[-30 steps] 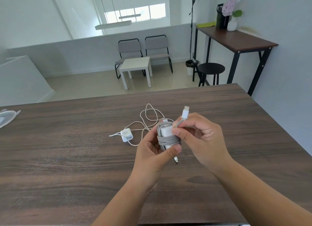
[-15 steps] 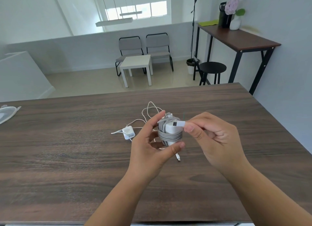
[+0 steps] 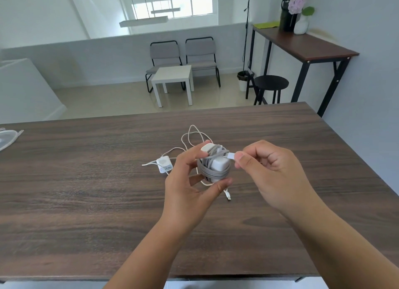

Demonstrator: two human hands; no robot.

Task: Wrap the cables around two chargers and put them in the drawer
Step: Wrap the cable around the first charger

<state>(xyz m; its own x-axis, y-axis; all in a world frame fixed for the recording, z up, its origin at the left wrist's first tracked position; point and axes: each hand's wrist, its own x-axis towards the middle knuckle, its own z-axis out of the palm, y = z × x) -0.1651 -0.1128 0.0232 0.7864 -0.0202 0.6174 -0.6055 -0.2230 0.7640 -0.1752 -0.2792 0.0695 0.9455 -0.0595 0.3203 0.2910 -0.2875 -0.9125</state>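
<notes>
My left hand grips a white charger above the dark wooden table, with a grey cable wound around the charger's body. My right hand pinches the cable's white plug end against the charger's upper right side. A second, smaller white charger lies on the table just left of my left hand. Its thin white cable lies loose in loops behind my hands, and its plug tip shows below my left thumb. No drawer is in view.
A white object lies at the table's far left edge. Beyond the table stand a small white side table, two grey chairs, a black stool and a tall dark desk by the right wall.
My right hand has brought the cable's plug end down from above the charger to its upper right side. The view has shifted slightly; the small charger has stayed in place.
</notes>
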